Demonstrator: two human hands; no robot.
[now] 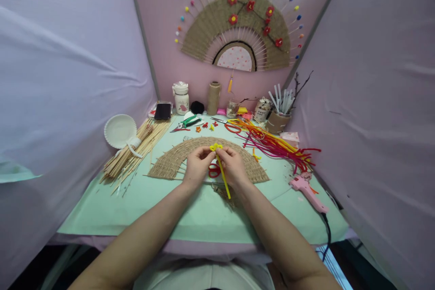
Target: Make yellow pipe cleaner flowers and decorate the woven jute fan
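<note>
Both hands hold a yellow pipe cleaner (223,176) above the middle of the table. Its upper end is bent into small flower-like loops, and its straight tail hangs down toward me. My left hand (197,163) pinches the looped part from the left. From the right, my right hand (233,164) pinches it near where the tail starts. Beneath them lies a woven twine fan (166,161) on thin sticks, partly hidden by my hands. A red scissor handle (214,171) shows between my hands, with a loose tuft of brown fibre (224,194) below.
On the right are red and yellow pipe cleaners (272,142) and a pink glue gun (307,192) with a cable. Bundled sticks (129,149) and a white bowl (120,131) lie left. Green-handled pliers (190,121), small pipe-cleaner flowers, jars and a twine roll (214,98) stand behind.
</note>
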